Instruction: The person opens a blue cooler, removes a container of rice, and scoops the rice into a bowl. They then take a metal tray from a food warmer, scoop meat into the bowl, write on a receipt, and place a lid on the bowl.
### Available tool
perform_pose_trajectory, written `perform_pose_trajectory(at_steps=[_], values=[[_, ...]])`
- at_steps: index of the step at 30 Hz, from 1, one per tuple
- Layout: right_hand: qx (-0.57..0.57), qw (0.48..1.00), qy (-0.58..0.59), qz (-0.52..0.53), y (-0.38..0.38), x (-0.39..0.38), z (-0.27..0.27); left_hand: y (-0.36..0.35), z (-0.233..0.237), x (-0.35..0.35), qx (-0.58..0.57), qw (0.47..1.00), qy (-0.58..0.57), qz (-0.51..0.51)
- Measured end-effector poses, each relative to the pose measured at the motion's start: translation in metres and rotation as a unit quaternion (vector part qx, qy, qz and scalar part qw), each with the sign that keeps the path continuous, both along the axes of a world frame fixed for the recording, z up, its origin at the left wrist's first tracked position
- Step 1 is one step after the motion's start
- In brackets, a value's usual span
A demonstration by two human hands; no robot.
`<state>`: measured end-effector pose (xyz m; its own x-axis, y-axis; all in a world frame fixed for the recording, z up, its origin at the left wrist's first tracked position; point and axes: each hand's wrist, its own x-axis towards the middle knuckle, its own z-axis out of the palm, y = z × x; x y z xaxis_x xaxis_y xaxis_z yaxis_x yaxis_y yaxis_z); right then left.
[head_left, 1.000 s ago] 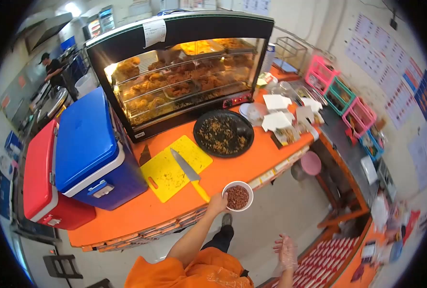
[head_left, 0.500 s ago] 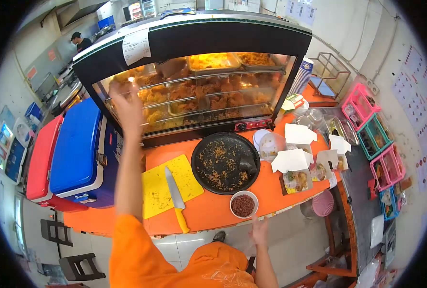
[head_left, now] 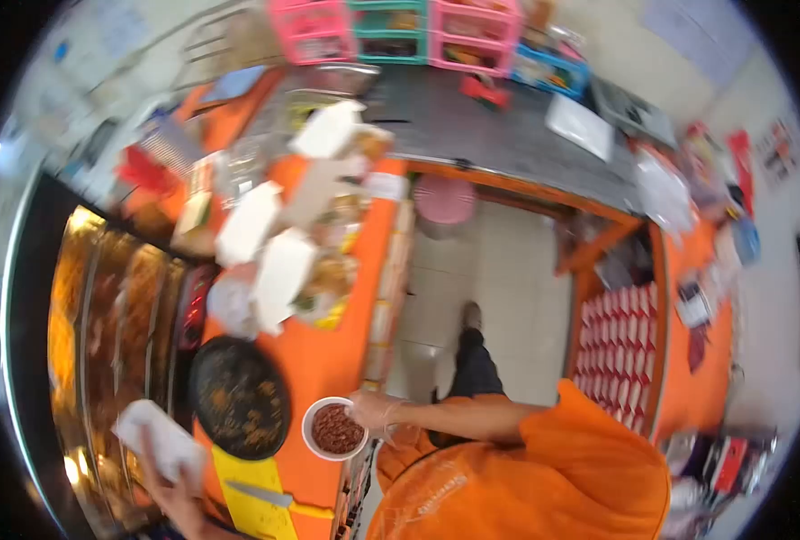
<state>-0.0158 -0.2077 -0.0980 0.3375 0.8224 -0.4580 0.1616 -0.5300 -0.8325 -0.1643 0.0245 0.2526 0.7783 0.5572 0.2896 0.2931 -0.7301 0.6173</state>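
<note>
My right hand, in a clear plastic glove, grips the rim of a white bowl filled with reddish-brown grains, perhaps red rice. At lower left, my left hand holds a white paper takeaway box, blurred by motion, beside the glass case. Between the two hands lie a yellow cutting board and a knife with a yellow handle. A round black pan with brown crumbs sits just beyond them.
A heated display case with trays of fried food stands left. Several open white boxes with food line the orange counter. Beyond is a dark metal table with pink and green baskets. A pink stool is below.
The view has swung right. My left hand has come down from in front of the glass case and now has a white box. My right hand has taken hold of the bowl.
</note>
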Motion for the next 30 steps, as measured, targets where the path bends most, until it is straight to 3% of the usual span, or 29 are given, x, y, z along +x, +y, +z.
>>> perform_pose_trajectory(at_steps=[3, 4, 6, 8, 9, 10, 12, 14, 15, 17, 18, 20, 21, 23, 24, 25, 27, 29, 30], values=[[0.034, 0.993, 0.083, -0.08, -0.091, 0.091, 0.059, -0.093, -0.079, 0.111, -0.058, 0.992, 0.017, -0.109], [0.081, 0.986, 0.111, -0.099, -0.128, 0.121, 0.064, -0.129, -0.098, 0.15, -0.147, 0.98, -0.011, -0.135], [0.152, 0.97, -0.058, -0.181, -0.206, 0.183, 0.068, -0.191, -0.132, 0.239, -0.278, 0.939, -0.017, -0.201], [0.006, 0.957, -0.146, -0.251, -0.277, 0.238, 0.041, -0.241, -0.147, 0.322, -0.321, 0.909, 0.04, -0.263], [-0.024, 0.943, -0.27, -0.192, -0.315, 0.26, 0.06, -0.263, -0.148, 0.361, -0.325, 0.898, 0.079, -0.285], [-0.077, 0.893, -0.05, -0.44, -0.341, 0.285, 0.065, -0.278, -0.165, 0.402, -0.342, 0.879, 0.098, -0.318], [-0.089, 0.857, -0.162, -0.482, -0.414, 0.319, 0.026, -0.303, -0.199, 0.476, -0.41, 0.839, 0.121, -0.338], [-0.126, 0.818, -0.054, -0.559, -0.448, 0.359, 0.057, -0.326, -0.228, 0.54, -0.479, 0.811, 0.118, -0.314], [-0.129, 0.831, -0.048, -0.539, -0.45, 0.377, 0.076, -0.335, -0.24, 0.57, -0.496, 0.804, 0.109, -0.309], [-0.06, 0.726, 0.053, -0.683, -0.451, 0.404, 0.102, -0.356, -0.251, 0.626, -0.557, 0.768, 0.08, -0.306], [-0.067, 0.728, 0.054, -0.68, -0.453, 0.413, 0.096, -0.364, -0.257, 0.652, -0.559, 0.764, 0.072, -0.314], [-0.016, 0.683, 0.113, -0.721, -0.459, 0.433, 0.081, -0.376, -0.277, 0.703, -0.568, 0.756, 0.056, -0.32], [-0.022, 0.687, 0.108, -0.719, -0.456, 0.445, 0.076, -0.379, -0.299, 0.728, -0.531, 0.781, 0.02, -0.327], [0.015, 0.639, 0.149, -0.755, -0.438, 0.466, 0.066, -0.376, -0.333, 0.764, -0.495, 0.804, -0.018, -0.33], [0.015, 0.643, 0.164, -0.748, -0.432, 0.478, 0.061, -0.373, -0.349, 0.771, -0.326, 0.904, 0.081, -0.265], [0.028, 0.66, 0.144, -0.737, -0.418, 0.496, 0.068, -0.372, -0.359, 0.78, -0.138, 0.955, 0.174, -0.197], [-0.032, 0.671, 0.122, -0.73, -0.395, 0.536, 0.075, -0.373, -0.363, 0.782, -0.037, 0.98, 0.111, -0.159], [0.002, 0.702, 0.048, -0.71, -0.369, 0.58, 0.081, -0.369, -0.376, 0.781, 0.019, 0.983, 0.05, -0.177], [0.008, 0.698, 0.074, -0.712, -0.351, 0.604, 0.098, -0.37, -0.378, 0.779, 0.006, 0.982, 0.055, -0.183]])
